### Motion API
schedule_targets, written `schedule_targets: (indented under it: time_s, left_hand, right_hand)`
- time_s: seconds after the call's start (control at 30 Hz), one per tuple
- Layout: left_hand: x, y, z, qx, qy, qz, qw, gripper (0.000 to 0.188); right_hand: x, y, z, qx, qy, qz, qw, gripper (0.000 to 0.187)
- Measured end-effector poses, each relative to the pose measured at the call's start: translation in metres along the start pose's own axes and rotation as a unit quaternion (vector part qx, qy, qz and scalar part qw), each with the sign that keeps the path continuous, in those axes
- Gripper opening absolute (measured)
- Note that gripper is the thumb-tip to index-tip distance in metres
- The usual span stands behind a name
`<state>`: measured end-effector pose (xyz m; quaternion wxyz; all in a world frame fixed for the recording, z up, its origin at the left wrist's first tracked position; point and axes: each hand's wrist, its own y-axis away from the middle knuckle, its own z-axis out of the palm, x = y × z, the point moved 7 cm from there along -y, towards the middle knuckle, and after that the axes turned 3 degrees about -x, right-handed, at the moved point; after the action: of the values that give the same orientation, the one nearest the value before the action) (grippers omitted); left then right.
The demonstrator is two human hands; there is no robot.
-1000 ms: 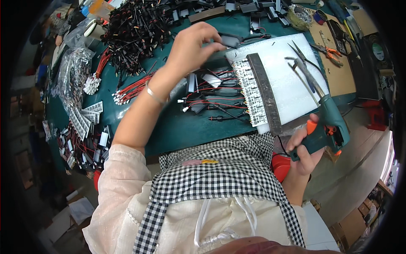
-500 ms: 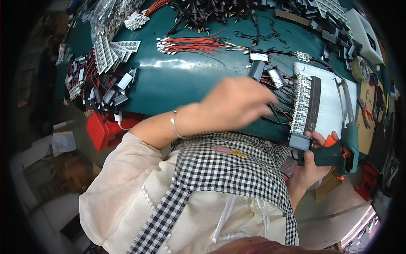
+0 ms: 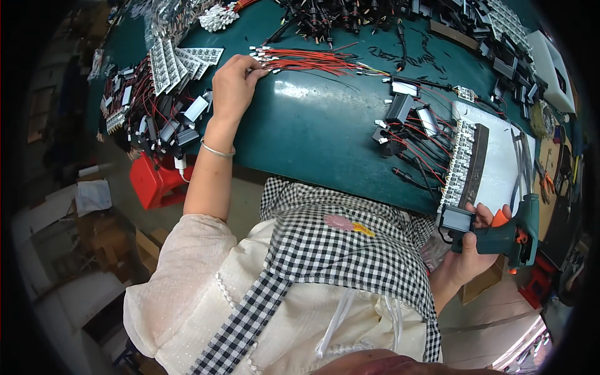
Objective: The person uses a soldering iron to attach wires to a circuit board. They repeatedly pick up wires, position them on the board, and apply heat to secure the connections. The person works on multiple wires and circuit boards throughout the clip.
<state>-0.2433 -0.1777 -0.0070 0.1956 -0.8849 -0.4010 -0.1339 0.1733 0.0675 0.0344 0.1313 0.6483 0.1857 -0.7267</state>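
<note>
The right hand (image 3: 470,255) is gripping a green pistol-shaped tool (image 3: 529,231), a grey box (image 3: 457,219) resting beside its fingers. The left hand (image 3: 234,90) is touching red wires (image 3: 306,60); whether it's pinching any, I cannot tell. Beyond it, a clear bag (image 3: 165,24) is holding indistinct contents.

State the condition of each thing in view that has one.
Left hand: fingertips at the red wires, grip unclear
Right hand: closed around the green tool
Green tool: held by its handle
Red wires: spread loosely side by side
Circuit boards: lined up along the dark bar
Dark bar: lying on white pad
</note>
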Motion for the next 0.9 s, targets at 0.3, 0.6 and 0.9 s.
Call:
schedule_targets:
  time_s: [0.3, 0.6, 0.9]
  left_hand:
    - [-0.028, 0.003, -0.005, -0.035, -0.007, -0.067, 0.997, 0.02]
    - [-0.038, 0.013, -0.043, 0.001, 0.333, -0.124, 0.935, 0.008]
    - [0.013, 0.045, -0.026, -0.182, -0.007, 0.031, 0.983, 0.029]
  right_hand:
    - [-0.001, 0.003, 0.0, -0.001, 0.008, 0.0, 1.0, 0.098]
    - [-0.002, 0.004, -0.002, -0.001, 0.028, -0.012, 1.0, 0.093]
    - [-0.004, 0.001, -0.001, -0.015, 0.03, -0.015, 0.999, 0.09]
